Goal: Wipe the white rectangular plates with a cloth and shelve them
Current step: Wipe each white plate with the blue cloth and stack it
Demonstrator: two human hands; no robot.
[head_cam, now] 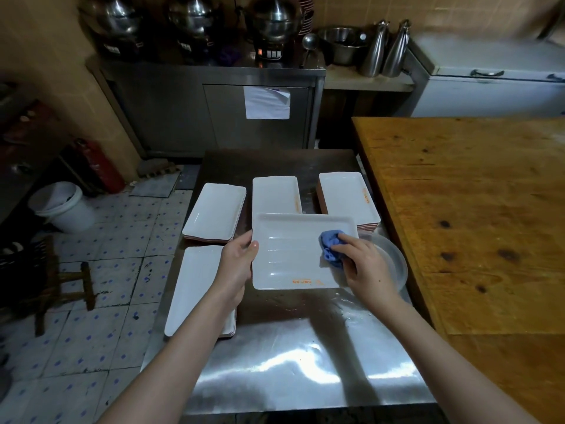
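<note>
left hand (237, 264) grip curled round one plate (293, 258), right hand (363, 267) grip pinching blue cloth (330, 244) on it; four plate stacks (215, 211) nearby

Commercial kitchen: a steel worktable (275, 362) beneath the fingers (348, 240), large steel pots (275, 19) and a chest freezer (495, 87) well beyond them.

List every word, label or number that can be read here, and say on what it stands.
No text can be read.
Orange print on the held plate: too blurred.
Orange marks on the rear right plate stack: too small.
Paper sheet on the cabinet door: nothing legible.
Cooker labels: blurred.
</note>
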